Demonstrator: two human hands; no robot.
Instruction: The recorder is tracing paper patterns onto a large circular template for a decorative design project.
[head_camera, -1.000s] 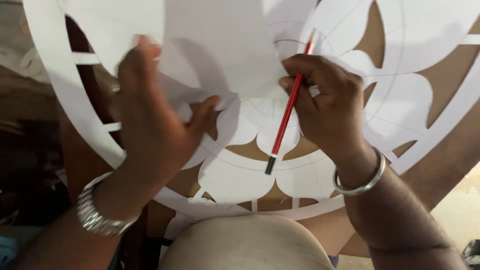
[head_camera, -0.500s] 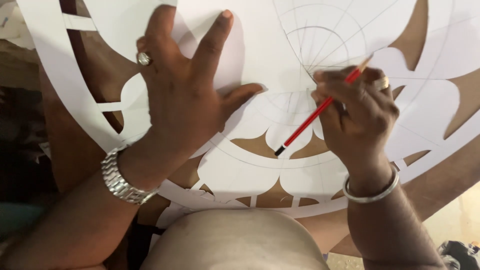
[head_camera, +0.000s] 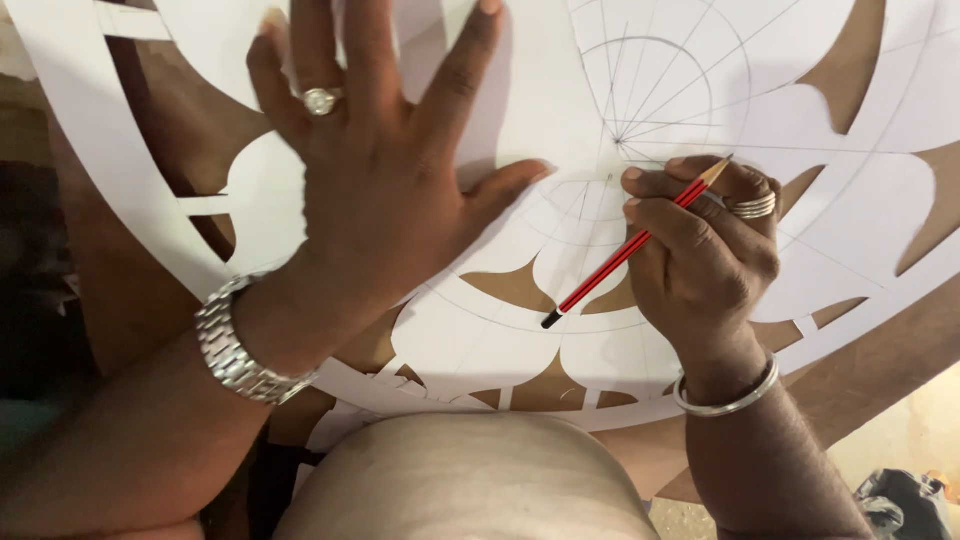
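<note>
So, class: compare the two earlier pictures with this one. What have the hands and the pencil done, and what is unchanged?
The left hand has spread flat and slid up the white paper stencil, fingers wide apart. The right hand has shifted right, and the red pencil has tipped from steep to slanted, its point up and to the right. Unchanged: the right hand keeps hold of the pencil, and the stencil lies on the brown board.

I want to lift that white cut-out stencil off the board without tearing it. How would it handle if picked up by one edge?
The stencil looks like thin paper, so it would likely flop. Its narrow bridges between the cut-outs seem fragile and might tear under its own weight. The left hand lies flat on it, which suggests it slides easily on the board.
</note>
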